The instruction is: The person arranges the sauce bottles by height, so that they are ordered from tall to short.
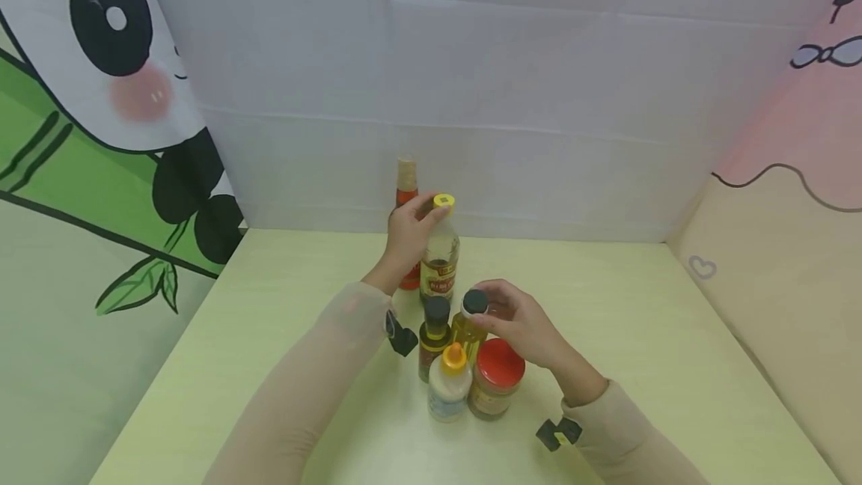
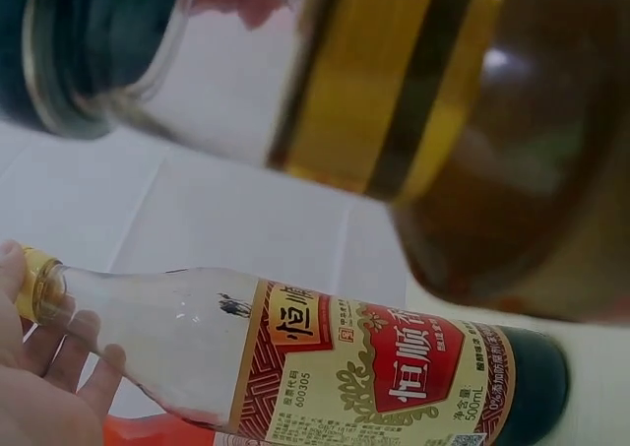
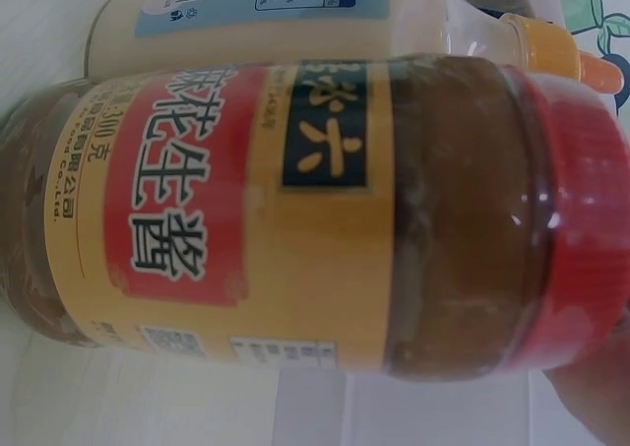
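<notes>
My left hand (image 1: 409, 234) pinches the yellow cap of a tall clear glass bottle (image 1: 441, 249) with dark liquid low inside; the left wrist view shows the fingers at the neck of this bottle (image 2: 345, 357). My right hand (image 1: 521, 320) has thumb and fingers around the dark cap of an oil bottle (image 1: 469, 329). In front of that stands a red-lidded jar (image 1: 497, 376), large in the right wrist view as a brown jar (image 3: 325, 220). Beside the jar is a white bottle with an orange tip (image 1: 450, 388). A dark-capped bottle (image 1: 434, 343) stands left of the oil bottle.
A red bottle with a pale cap (image 1: 407, 178) stands at the back, partly behind my left hand. All the containers are on a pale table (image 1: 303, 395). A white sheet (image 1: 505, 73) hangs behind, with printed panels at both sides.
</notes>
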A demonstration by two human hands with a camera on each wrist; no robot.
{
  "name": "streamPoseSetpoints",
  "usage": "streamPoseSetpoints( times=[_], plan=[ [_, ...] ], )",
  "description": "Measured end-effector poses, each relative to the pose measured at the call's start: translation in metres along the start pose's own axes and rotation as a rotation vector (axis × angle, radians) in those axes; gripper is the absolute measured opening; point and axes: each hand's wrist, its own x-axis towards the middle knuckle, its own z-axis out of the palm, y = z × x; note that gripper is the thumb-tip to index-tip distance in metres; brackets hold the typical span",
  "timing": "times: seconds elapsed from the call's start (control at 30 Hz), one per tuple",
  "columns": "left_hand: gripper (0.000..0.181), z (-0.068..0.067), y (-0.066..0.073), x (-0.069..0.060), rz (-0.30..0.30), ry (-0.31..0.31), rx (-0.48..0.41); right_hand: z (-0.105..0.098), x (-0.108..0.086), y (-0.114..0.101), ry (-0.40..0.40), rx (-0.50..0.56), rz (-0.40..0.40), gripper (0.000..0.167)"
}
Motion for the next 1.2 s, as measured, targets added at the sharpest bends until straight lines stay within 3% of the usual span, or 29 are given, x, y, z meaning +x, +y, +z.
streamPoseSetpoints(
  times=[0.3, 0.53, 0.8, 1.2],
  plan=[
    [0.043, 0.002, -0.004, 0.007, 0.01, -0.008, 0.059, 0.0, 0.0, 0.0, 0.005, 0.002, 0.005, 0.04],
    [0.042, 0.004, -0.004, 0.011, -0.016, -0.003, 0.123, 0.0, 0.0, 0.0, 0.003, 0.002, -0.001, 0.039],
    [0.042, 0.009, -0.004, 0.016, -0.043, -0.011, 0.068, 0.0, -0.002, -0.001, -0.008, 0.013, -0.013, 0.039],
    [0.043, 0.014, -0.003, 0.023, -0.055, -0.002, 0.075, -0.002, -0.003, -0.001, 0.003, 0.012, -0.007, 0.039]
  ],
)
